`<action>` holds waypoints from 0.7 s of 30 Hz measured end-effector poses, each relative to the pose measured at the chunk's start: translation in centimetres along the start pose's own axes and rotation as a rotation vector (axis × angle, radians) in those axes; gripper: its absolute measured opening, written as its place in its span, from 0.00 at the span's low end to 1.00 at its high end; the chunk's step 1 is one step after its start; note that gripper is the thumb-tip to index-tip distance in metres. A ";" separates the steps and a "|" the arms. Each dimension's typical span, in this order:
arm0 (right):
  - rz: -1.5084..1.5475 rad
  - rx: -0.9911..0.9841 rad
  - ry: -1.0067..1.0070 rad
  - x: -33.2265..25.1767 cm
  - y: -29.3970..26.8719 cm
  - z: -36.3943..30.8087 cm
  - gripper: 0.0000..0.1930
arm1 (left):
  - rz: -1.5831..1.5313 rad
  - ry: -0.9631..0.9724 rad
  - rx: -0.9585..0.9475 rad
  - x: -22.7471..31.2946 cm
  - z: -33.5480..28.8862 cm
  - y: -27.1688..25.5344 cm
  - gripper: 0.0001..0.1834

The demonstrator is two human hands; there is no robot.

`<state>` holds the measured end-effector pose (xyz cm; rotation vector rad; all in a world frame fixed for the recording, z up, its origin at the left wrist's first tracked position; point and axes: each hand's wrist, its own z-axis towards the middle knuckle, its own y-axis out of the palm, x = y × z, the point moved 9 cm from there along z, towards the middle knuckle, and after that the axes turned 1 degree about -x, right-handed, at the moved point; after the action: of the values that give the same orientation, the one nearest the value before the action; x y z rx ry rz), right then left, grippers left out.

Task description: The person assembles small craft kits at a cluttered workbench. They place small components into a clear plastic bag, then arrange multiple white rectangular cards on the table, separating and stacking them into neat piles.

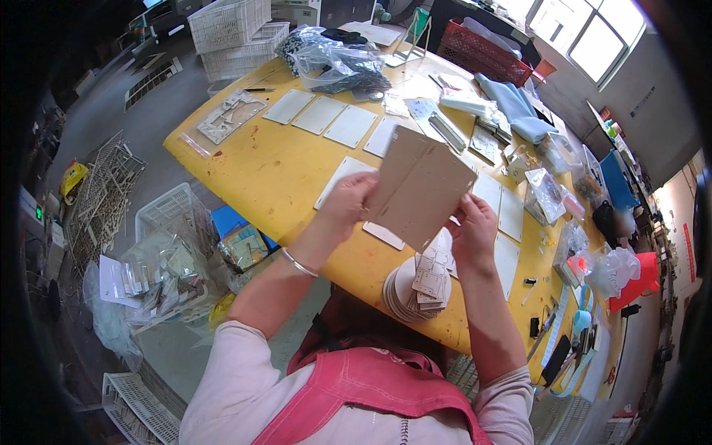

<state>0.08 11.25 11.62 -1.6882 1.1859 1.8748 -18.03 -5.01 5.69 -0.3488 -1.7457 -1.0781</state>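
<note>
Between my two hands a flat brownish board is held up at a tilt over the yellow table. My left hand is closed on its left edge. My right hand pinches its lower right corner. Below the board, near the table's front edge, stands a stack of round discs with small pale cut-out pieces on top. White rectangular panels lie in rows on the table, some partly hidden behind the board and my hands.
Plastic bags and a red crate are at the back. Tools, tape and a black marker-like item crowd the right side. A white basket filled with bagged pieces stands left of the table, beside stacked white crates farther off.
</note>
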 end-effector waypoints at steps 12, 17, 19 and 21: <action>0.118 0.180 0.108 0.1 -6.0 0.9 0.07 | 1.126 0.326 0.699 7.4 3.3 -23.2 0.13; 0.095 0.160 0.139 0.6 -4.1 0.9 0.07 | 1.451 0.462 0.759 8.3 1.4 -20.4 0.12; 0.099 0.057 0.131 0.6 -2.1 0.6 0.08 | 1.504 0.589 0.803 9.3 -0.3 -17.3 0.13; 0.087 -0.007 0.133 0.8 0.2 0.3 0.08 | 0.952 0.455 0.516 8.6 -0.1 -15.4 0.18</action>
<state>-0.43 11.15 10.94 -1.8174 1.3248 1.8428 -32.04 -15.76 5.38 -0.4835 -1.1478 0.0002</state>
